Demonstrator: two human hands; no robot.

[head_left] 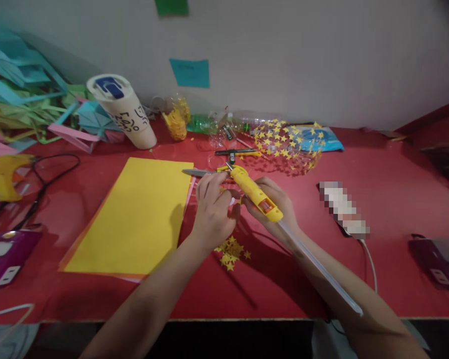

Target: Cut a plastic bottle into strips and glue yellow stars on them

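Note:
My right hand [279,202] is wrapped round a yellow hot glue gun [250,189]. Its metal nozzle points up and to the left, and a long clear glue stick [318,267] juts from its rear over my forearm. My left hand [214,212] is close beside it, thumb and fingers curled together near the right fingertips. Whatever sits in that pinch is small and mostly hidden. Below both hands lies a loose pile of gold paper stars [232,252]. Scissors [200,172] lie just beyond my left hand, their handles partly covered.
Yellow paper sheets [134,214] lie at left, near a tumbler [125,112] and another glue gun [5,174] with a cord. A clear, star-covered piece [288,144], a green bottle [202,123] and pens [235,151] line the back. A phone [344,209] with a cable lies right.

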